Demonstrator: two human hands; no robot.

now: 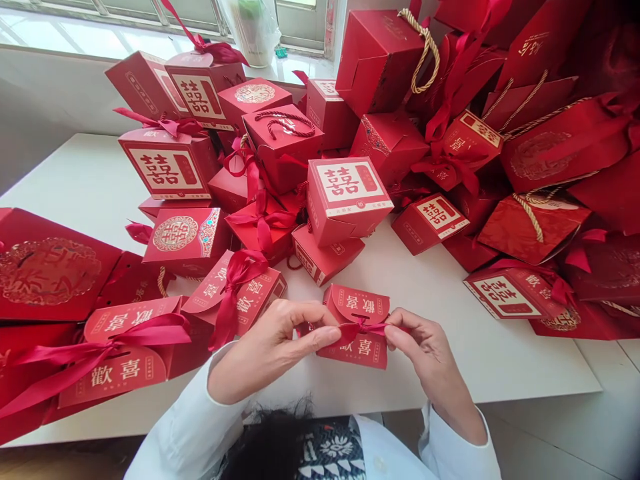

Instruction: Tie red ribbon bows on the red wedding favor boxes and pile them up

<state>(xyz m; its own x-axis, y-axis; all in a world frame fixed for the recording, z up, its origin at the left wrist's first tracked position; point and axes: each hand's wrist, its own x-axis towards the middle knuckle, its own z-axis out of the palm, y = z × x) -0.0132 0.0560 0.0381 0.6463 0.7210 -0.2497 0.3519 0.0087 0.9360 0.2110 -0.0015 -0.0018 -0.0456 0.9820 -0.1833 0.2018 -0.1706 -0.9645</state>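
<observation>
While both hands are held at the near table edge, this is seen:

Small box (356, 327): red, flap-topped, gold characters on its front; it is held just above the white table (440, 293), between the two hands. Its flaps are shut, so its contents cannot be told.

Ribbon (361, 328): one red ribbon is threaded across the small box's front, and an end is taken by each hand.

Left hand (273, 350): fingers are closed, thumb and forefinger pinched on the ribbon's left end.

Right hand (425, 350): fingers are curled, the tips pinched on the ribbon's right end.

Finished boxes (227, 293): two of the same flap-topped kind, each tied with a red ribbon, are laid to the left, just beside the left hand.

Pile (345, 193): square red boxes with white labels, boxes with rope handles and flat red bags are heaped across the far half of the table; all are closed, and an exact count cannot be made.

Plastic bag (253, 27): one is stood on the sill, with something green inside.
</observation>
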